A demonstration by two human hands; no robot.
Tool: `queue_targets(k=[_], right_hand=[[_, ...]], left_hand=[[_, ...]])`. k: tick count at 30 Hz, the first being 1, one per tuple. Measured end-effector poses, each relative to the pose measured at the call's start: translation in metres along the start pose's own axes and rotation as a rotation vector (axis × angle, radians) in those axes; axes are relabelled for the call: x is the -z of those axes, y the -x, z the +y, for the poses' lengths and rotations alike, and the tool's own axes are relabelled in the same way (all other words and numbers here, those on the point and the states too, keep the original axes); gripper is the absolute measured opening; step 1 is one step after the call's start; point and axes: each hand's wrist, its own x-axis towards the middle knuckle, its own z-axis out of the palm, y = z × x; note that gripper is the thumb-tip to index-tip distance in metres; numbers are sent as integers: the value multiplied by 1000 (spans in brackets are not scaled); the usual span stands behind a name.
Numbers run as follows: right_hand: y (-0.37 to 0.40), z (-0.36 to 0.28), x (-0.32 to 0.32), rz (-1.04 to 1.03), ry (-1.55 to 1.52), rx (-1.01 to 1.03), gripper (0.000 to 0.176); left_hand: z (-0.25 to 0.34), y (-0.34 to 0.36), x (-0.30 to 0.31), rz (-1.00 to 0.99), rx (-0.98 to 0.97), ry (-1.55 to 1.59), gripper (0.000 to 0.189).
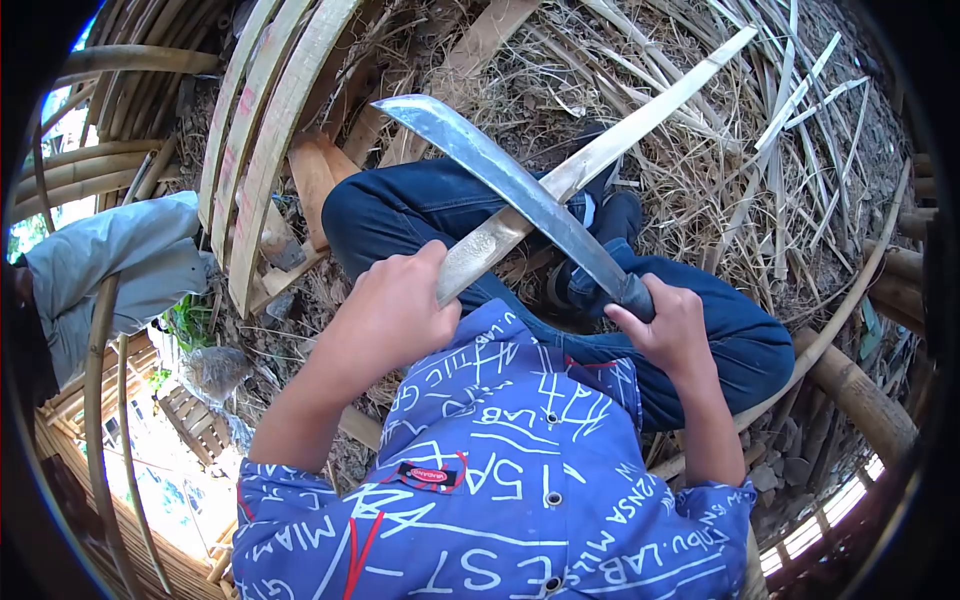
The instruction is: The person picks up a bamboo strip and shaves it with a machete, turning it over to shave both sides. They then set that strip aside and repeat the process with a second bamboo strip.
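Note:
My left hand (392, 305) is closed around the near end of a pale bamboo slat (655, 112), which slants up and away to the right. In my right hand (668, 318) is the handle of a machete (470, 152). Its long, dark blade crosses over the slat near the middle, with the curved tip pointing up to the left. Both things are above my bent legs in dark jeans (420, 205).
Several flat bamboo slats (262, 150) stand at the left. Shavings and thin strips (690, 190) cover the ground ahead. A thick bamboo pole (862, 405) lies at the right. At the far left is a draped grey cloth (120, 270), beside upright poles.

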Motion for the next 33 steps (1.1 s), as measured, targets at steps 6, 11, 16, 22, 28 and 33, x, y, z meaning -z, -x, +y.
queue_targets(k=[6, 11, 16, 22, 28, 33], right_hand=[[8, -8, 5, -6, 40, 13, 49], [24, -4, 2, 12, 60, -33, 48], [48, 3, 15, 32, 135, -140, 46], [55, 7, 24, 52, 169, -125, 47], [63, 22, 37, 66, 198, -135, 45], [75, 29, 36, 81, 190, -171, 45]], left_hand=[[0, 8, 8, -78, 109, 62, 22], [-7, 8, 10, -35, 121, 12, 20], [1, 6, 10, -31, 95, -11, 19], [-4, 16, 4, -44, 107, 18, 19], [-2, 18, 17, 14, 75, -17, 21], [-10, 19, 18, 5, 101, -32, 20]])
